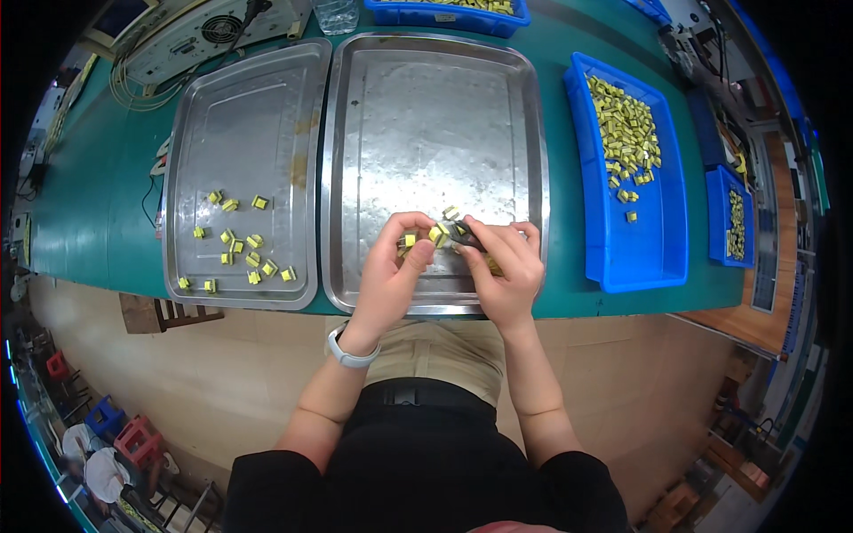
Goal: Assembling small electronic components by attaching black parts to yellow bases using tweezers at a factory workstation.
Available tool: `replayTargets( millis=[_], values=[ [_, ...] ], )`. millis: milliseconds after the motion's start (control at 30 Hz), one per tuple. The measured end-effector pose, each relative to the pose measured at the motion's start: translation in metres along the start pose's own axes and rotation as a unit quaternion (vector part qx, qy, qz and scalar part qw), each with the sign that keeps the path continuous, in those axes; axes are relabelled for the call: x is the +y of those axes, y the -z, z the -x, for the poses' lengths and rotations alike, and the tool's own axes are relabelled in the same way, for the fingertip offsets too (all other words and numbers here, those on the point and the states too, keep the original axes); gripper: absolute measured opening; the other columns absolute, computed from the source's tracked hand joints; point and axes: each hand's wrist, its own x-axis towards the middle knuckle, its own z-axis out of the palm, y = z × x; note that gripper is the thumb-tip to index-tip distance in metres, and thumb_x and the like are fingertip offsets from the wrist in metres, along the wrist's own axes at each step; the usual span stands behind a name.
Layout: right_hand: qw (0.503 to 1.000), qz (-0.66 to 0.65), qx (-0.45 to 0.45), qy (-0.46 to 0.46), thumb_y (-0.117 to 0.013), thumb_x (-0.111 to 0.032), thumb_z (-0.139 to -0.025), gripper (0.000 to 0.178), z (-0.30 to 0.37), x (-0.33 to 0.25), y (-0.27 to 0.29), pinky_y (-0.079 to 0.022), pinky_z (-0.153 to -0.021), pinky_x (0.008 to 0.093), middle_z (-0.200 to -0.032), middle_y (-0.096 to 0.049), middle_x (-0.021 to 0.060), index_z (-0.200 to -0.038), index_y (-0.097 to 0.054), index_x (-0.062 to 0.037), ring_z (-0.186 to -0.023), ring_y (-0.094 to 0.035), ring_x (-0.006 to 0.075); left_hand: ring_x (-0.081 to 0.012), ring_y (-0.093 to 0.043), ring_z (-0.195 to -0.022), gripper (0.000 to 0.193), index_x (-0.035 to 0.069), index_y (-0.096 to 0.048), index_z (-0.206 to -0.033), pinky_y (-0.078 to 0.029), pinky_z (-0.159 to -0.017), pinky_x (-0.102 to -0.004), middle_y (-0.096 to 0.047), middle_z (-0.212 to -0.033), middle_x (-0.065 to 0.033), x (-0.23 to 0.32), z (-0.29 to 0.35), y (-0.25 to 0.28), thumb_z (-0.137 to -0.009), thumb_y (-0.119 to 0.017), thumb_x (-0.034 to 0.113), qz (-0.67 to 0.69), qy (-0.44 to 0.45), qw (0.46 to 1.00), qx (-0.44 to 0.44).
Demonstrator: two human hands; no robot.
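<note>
Above the near part of the middle metal tray (pixel 426 115), my left hand (pixel 388 271) is closed, thumb and forefinger pinching a small yellow-wrapped transformer (pixel 438 234). My right hand (pixel 508 274) is closed around a small black tool (pixel 463 234), whose tip meets that transformer; the tool's exact kind is hidden by my fingers. Another yellow transformer (pixel 408 241) shows between my left thumb and forefinger. One more transformer (pixel 450 212) appears just beyond my fingertips. Some of the tray below is hidden by my hands.
Several transformers (pixel 253 258) lie scattered on the left metal tray (pixel 240 115). A blue bin (pixel 635 253) at the right holds a heap of them (pixel 625 124). Further blue bins stand at the far edge (pixel 444 16) and far right (pixel 716 222). A machine (pixel 209 40) sits back left.
</note>
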Motion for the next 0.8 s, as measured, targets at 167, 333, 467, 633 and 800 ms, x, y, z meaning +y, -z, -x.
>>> replayTargets(
  millis=[167,333,467,633,800],
  values=[
    [0.999,0.013,-0.014,0.031,-0.078,-0.005,-0.076,0.035,0.000,0.000,-0.003,-0.041,-0.089,0.0390,-0.086,-0.073,0.0038,-0.111,-0.075,-0.0066,-0.078,-0.067,0.0182,-0.0102,-0.058,-0.091,0.028,0.002,-0.056,-0.128,-0.048,-0.081,-0.0245,-0.060,-0.109,-0.0040,0.004,-0.003,-0.001,-0.103,-0.059,0.016,0.059,-0.008,0.997,-0.039],
    [0.998,0.025,-0.028,0.045,-0.078,-0.005,-0.076,0.036,0.000,-0.003,-0.005,-0.041,-0.089,0.0396,-0.084,-0.072,0.0027,-0.111,-0.075,-0.0070,-0.077,-0.066,0.0183,-0.0118,-0.058,-0.096,0.041,-0.001,-0.052,-0.139,-0.049,-0.085,-0.0265,-0.062,-0.118,-0.0085,0.003,-0.003,0.007,-0.101,-0.061,0.013,0.086,0.015,0.996,-0.034],
    [0.999,0.009,-0.017,0.029,-0.078,-0.005,-0.076,0.035,0.000,-0.002,-0.003,-0.041,-0.089,0.0392,-0.087,-0.073,0.0037,-0.111,-0.075,-0.0065,-0.078,-0.067,0.0183,-0.0124,-0.059,-0.099,0.042,0.000,-0.053,-0.138,-0.048,-0.086,-0.0266,-0.062,-0.120,-0.0088,0.000,-0.005,0.006,-0.100,-0.064,0.013,0.102,0.009,0.995,-0.003],
    [1.000,0.013,-0.012,0.020,-0.079,-0.006,-0.076,0.035,0.000,-0.002,-0.005,-0.041,-0.089,0.0389,-0.089,-0.075,0.0044,-0.110,-0.075,-0.0070,-0.079,-0.068,0.0181,-0.0145,-0.060,-0.108,0.040,0.002,-0.057,-0.131,-0.047,-0.093,-0.0277,-0.063,-0.123,-0.0091,-0.002,-0.004,0.009,-0.094,-0.071,0.007,0.128,-0.012,0.992,-0.003],
    [0.999,0.026,-0.023,0.030,-0.080,-0.007,-0.075,0.033,0.000,-0.002,-0.005,-0.039,-0.090,0.0386,-0.085,-0.073,0.0029,-0.108,-0.076,-0.0084,-0.076,-0.067,0.0168,-0.0153,-0.059,-0.111,0.037,0.001,-0.059,-0.127,-0.045,-0.099,-0.0290,-0.063,-0.125,-0.0092,-0.005,-0.005,0.011,-0.093,-0.071,0.005,0.117,-0.027,0.993,-0.011]
  ],
)
